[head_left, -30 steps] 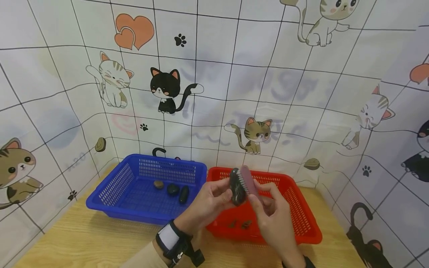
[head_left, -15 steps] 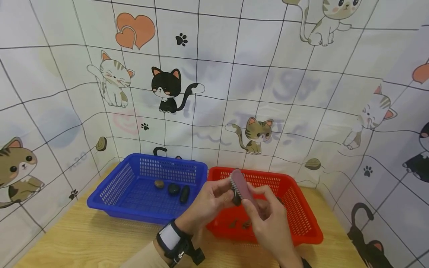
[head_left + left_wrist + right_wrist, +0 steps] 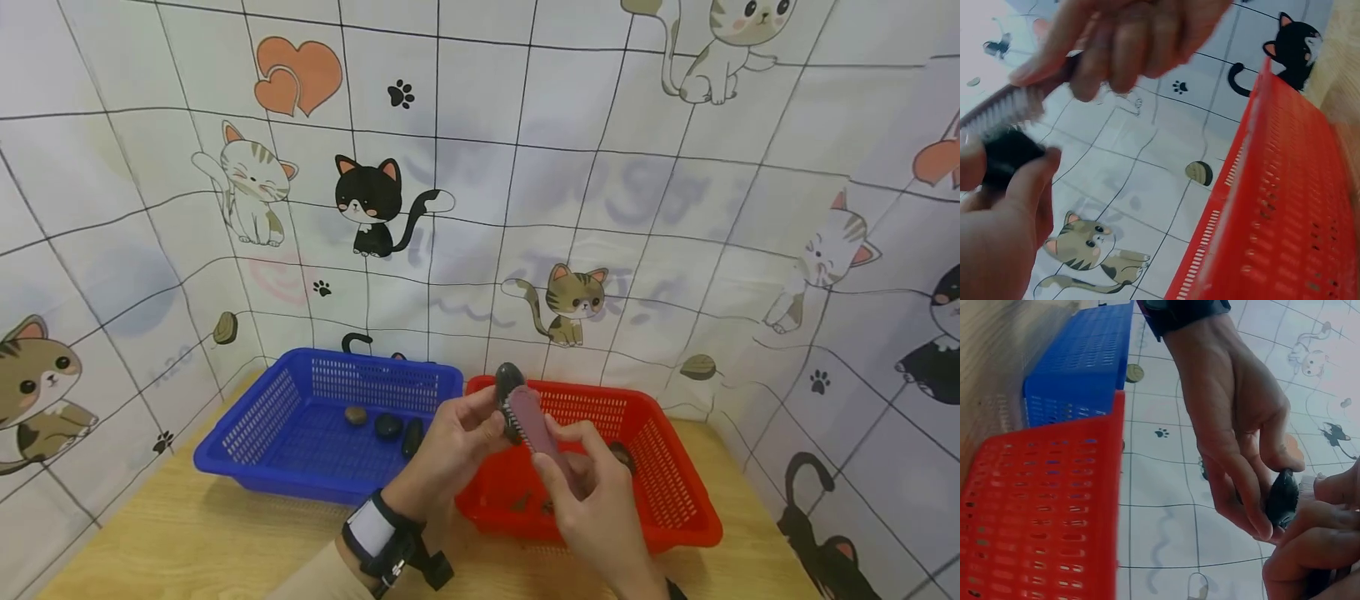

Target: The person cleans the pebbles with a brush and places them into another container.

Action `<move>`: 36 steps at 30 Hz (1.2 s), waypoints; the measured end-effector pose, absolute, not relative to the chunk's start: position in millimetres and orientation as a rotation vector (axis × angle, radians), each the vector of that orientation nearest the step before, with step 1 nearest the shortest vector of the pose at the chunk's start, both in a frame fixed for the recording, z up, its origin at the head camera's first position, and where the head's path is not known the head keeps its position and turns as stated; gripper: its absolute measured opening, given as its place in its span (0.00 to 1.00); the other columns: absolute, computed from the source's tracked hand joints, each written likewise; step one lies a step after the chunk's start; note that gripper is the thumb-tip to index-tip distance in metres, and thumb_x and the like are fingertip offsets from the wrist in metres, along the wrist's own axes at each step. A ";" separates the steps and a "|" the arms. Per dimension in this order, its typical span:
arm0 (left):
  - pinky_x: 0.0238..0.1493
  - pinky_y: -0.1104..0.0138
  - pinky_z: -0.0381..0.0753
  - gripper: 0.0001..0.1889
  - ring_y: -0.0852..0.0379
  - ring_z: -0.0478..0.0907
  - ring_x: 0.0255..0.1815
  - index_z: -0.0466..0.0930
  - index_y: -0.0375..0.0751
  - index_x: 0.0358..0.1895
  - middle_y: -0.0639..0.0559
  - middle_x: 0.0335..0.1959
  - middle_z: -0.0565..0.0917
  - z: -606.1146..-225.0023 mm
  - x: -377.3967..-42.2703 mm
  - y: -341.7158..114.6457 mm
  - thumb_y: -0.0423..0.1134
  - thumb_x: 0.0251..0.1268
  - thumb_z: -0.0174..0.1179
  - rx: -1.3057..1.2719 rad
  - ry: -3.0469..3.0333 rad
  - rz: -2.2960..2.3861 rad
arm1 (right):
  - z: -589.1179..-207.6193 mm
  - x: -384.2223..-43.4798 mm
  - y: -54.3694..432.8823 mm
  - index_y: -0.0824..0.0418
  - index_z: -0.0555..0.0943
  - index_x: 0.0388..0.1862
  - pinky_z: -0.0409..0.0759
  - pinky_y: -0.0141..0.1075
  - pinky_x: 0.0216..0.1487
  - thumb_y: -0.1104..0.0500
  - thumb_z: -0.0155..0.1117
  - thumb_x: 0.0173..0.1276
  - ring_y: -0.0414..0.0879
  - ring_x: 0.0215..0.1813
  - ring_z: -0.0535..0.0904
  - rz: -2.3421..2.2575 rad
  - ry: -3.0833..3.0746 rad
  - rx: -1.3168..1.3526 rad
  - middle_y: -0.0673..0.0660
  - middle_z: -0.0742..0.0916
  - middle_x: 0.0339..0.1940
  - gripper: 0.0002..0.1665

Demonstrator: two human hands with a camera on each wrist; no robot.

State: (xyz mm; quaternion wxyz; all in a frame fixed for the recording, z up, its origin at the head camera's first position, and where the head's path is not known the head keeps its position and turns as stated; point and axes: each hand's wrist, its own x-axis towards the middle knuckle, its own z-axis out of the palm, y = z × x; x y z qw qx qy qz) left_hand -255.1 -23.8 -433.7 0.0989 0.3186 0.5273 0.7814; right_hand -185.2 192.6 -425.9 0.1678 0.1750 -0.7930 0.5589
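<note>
My left hand [image 3: 453, 446] holds a dark, smooth stone [image 3: 508, 378] between thumb and fingers, above the left side of the red basket [image 3: 678, 487]. With my right hand [image 3: 600, 504] I grip a mauve-handled brush [image 3: 534, 421]. Its pale bristles lie against the stone's face and hide part of it. In the left wrist view, the brush [image 3: 1004, 109] lies across the top of the stone [image 3: 1010, 157]. The right wrist view shows the stone [image 3: 1283, 499] pinched by the left hand [image 3: 1229, 406], with the right hand [image 3: 1313, 550] close beside it.
A blue basket [image 3: 247, 425] stands left of the red one, holding a brown stone [image 3: 356, 415] and two dark stones [image 3: 387, 426]. Inside the red basket lie a brown stone [image 3: 621, 457] and smaller pieces. Both baskets sit on a wooden table [image 3: 187, 533] before a cat-print wall covering.
The brush has swept across the stone and now sits lower on it, so the stone's top shows again. Both hands have shifted slightly left, uncovering a stone in the red basket.
</note>
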 end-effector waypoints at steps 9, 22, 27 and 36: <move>0.75 0.56 0.91 0.38 0.53 0.92 0.73 0.69 0.40 0.91 0.31 0.84 0.80 -433.6 -250.4 -19.1 0.55 0.90 0.65 1.174 1.473 2.153 | -413.2 -181.0 202.1 0.57 0.82 0.71 0.79 0.35 0.20 0.65 0.72 0.86 0.38 0.17 0.71 1.563 -2.170 0.435 0.60 0.94 0.34 0.20; 0.81 0.45 0.84 0.37 0.37 0.82 0.84 0.61 0.33 0.93 0.27 0.88 0.74 -421.2 -250.3 -26.1 0.43 0.93 0.64 0.737 1.587 2.383 | -417.6 -188.2 211.2 0.58 0.84 0.70 0.72 0.32 0.16 0.62 0.74 0.86 0.36 0.18 0.68 1.636 -2.211 0.443 0.65 0.95 0.42 0.19; 0.80 0.45 0.85 0.34 0.35 0.84 0.82 0.67 0.37 0.90 0.29 0.85 0.78 -418.3 -248.6 -22.9 0.37 0.90 0.66 0.595 1.616 2.422 | -416.8 -189.1 212.6 0.60 0.84 0.71 0.73 0.33 0.17 0.63 0.74 0.86 0.37 0.17 0.69 1.592 -2.187 0.389 0.61 0.95 0.41 0.19; 0.78 0.48 0.90 0.31 0.38 0.89 0.77 0.77 0.40 0.85 0.35 0.76 0.88 -423.2 -245.3 -20.6 0.41 0.86 0.72 0.506 1.927 2.361 | -417.9 -191.1 210.0 0.62 0.84 0.71 0.71 0.33 0.16 0.64 0.72 0.87 0.34 0.18 0.66 1.606 -2.186 0.408 0.51 0.85 0.24 0.19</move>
